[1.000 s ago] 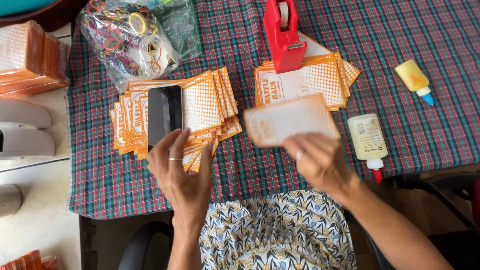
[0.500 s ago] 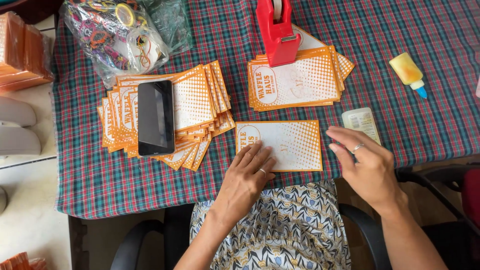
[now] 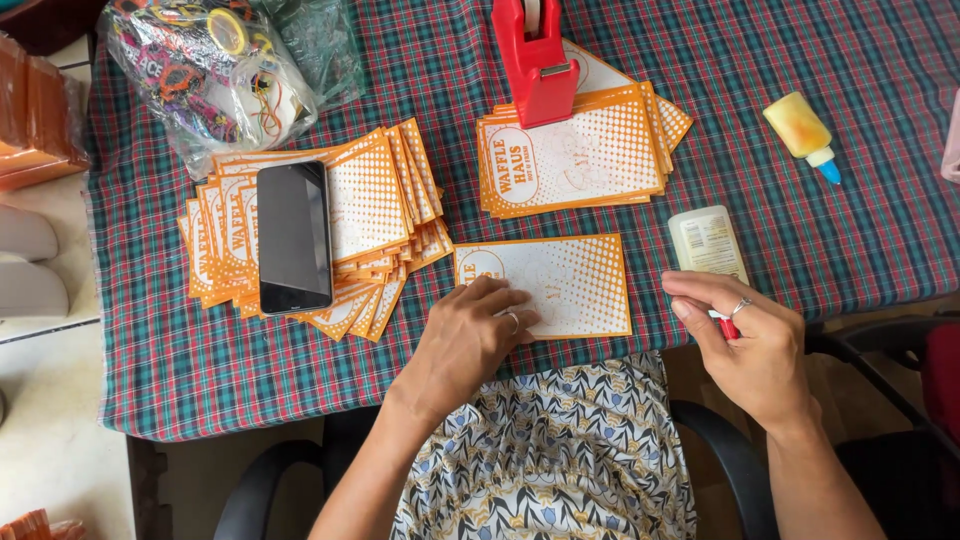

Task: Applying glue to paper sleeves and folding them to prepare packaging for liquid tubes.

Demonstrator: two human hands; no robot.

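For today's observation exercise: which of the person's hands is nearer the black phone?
Left. The left hand rests on the single orange card, just right of the phone. The right hand is farther right, holding the glue bottle.

both forearms bare, no sleeves; left hand [image 3: 468,340] with thin silver ring on one finger; right hand [image 3: 752,345] with silver ring too; lap garment patterned: white, navy, mustard leaf-like print

matt paper card [image 3: 560,285] on woven plaid cloth [image 3: 800,250], glossy glass phone [image 3: 293,238], shiny red plastic tape dispenser [image 3: 535,65].
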